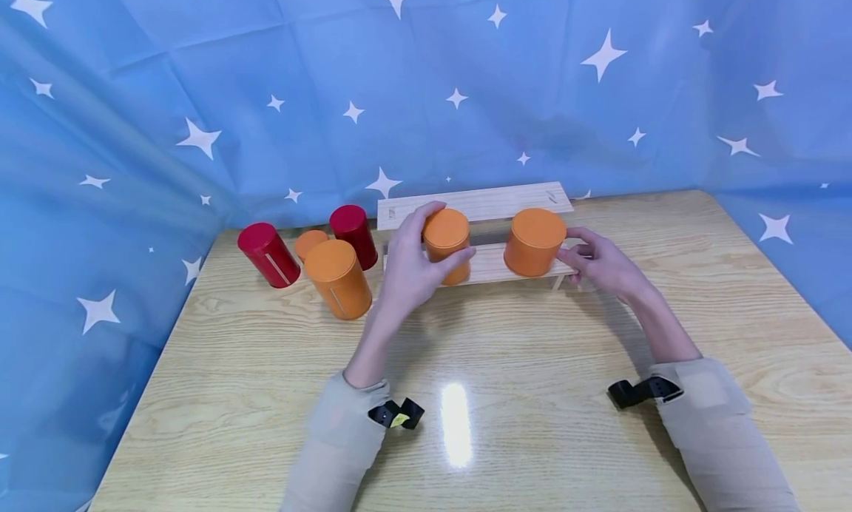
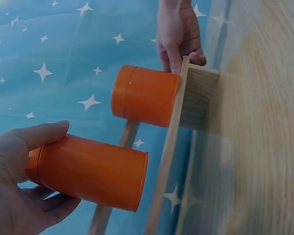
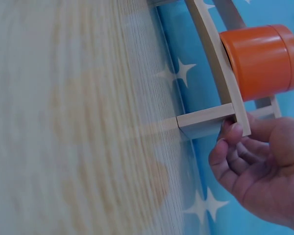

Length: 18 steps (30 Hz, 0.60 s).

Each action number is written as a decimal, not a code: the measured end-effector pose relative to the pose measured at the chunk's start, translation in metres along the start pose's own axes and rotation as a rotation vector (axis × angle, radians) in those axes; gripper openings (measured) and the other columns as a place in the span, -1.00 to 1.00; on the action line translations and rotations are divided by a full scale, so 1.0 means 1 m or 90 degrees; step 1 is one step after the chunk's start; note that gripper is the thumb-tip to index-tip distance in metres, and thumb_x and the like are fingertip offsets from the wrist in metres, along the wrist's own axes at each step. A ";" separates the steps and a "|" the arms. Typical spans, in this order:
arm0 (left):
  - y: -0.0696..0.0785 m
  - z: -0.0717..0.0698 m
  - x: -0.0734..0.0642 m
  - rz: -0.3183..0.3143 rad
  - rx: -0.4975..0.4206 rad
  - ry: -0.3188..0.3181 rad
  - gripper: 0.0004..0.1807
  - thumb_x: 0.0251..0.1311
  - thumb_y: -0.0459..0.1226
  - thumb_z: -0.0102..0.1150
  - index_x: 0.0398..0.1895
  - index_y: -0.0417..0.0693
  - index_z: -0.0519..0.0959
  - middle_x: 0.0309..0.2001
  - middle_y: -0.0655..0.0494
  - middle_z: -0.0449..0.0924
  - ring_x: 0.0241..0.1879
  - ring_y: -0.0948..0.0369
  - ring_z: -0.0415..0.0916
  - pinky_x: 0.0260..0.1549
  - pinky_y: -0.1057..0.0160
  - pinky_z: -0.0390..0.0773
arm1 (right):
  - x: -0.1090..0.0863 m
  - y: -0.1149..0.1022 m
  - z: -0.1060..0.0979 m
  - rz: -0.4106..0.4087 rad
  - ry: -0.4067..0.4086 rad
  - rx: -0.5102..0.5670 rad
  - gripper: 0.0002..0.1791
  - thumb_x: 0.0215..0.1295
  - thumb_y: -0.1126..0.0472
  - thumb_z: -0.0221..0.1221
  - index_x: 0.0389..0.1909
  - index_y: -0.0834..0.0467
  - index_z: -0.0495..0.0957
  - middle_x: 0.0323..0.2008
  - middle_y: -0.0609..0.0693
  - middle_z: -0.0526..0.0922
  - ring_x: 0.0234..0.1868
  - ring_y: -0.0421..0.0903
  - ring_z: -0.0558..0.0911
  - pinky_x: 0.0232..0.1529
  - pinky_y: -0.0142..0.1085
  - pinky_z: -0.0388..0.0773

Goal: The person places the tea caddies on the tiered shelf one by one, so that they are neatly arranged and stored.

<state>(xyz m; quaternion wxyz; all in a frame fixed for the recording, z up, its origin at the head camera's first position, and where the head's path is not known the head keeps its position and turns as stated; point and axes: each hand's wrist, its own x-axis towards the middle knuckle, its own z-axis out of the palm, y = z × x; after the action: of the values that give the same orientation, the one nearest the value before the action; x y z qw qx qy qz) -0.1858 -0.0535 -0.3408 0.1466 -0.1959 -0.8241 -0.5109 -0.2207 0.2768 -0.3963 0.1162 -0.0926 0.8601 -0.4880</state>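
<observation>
My left hand [image 1: 406, 271] grips a tall orange canister [image 1: 447, 234] near its lid end, thumb on one side and fingers on the other. In the left wrist view a gap shows between the canister's base and the shelf board. A shorter, wider orange canister [image 1: 535, 246] stands on the lower step of the two-step wooden shelf [image 1: 488, 266], toward its right end. At that end, my right hand [image 1: 599, 264] pinches the board's edge, thumb above and curled fingers beneath, as the right wrist view shows. The upper step [image 1: 475, 203] bears nothing.
Left of the shelf stand two red canisters, one farther left [image 1: 269, 254] and one by the shelf's end [image 1: 354, 237]. Between them are a large orange canister [image 1: 339, 281] and a small orange one [image 1: 310, 242], partly hidden. A blue star-patterned cloth [image 1: 466, 83] hangs behind the wooden table [image 1: 532, 393].
</observation>
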 end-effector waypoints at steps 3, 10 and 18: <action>-0.001 0.007 0.001 -0.017 -0.002 -0.010 -0.24 0.09 -0.22 0.52 0.35 -0.21 0.41 0.16 -0.08 0.52 0.06 0.07 0.48 -0.03 0.11 0.57 | 0.001 0.001 0.000 0.002 -0.002 0.000 -0.34 0.56 0.06 0.06 0.51 0.26 0.10 -0.19 0.19 0.57 -0.40 0.08 0.62 -0.29 -0.17 0.59; -0.001 0.020 0.005 -0.042 0.003 -0.010 -0.23 0.10 -0.21 0.51 0.38 -0.15 0.41 0.17 -0.11 0.49 0.09 0.04 0.48 0.05 0.06 0.56 | 0.000 0.001 0.000 -0.003 -0.001 0.000 -0.36 0.56 0.02 0.07 0.48 0.24 0.14 -0.18 0.21 0.57 -0.41 0.10 0.62 -0.29 -0.18 0.59; 0.003 0.031 0.013 -0.070 0.019 -0.006 -0.25 0.11 -0.17 0.50 0.38 -0.12 0.43 0.19 -0.13 0.35 0.11 0.02 0.43 0.08 0.03 0.55 | -0.001 0.000 0.000 0.004 -0.005 0.006 -0.35 0.55 0.00 0.07 0.48 0.21 0.15 -0.16 0.23 0.55 -0.40 0.10 0.61 -0.27 -0.16 0.59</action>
<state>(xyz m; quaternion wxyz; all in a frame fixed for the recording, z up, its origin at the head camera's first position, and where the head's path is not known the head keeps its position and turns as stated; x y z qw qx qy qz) -0.1973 -0.0226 -0.3464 0.1174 -0.1509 -0.8419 -0.5046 -0.2201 0.2771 -0.3960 0.1212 -0.0912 0.8578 -0.4911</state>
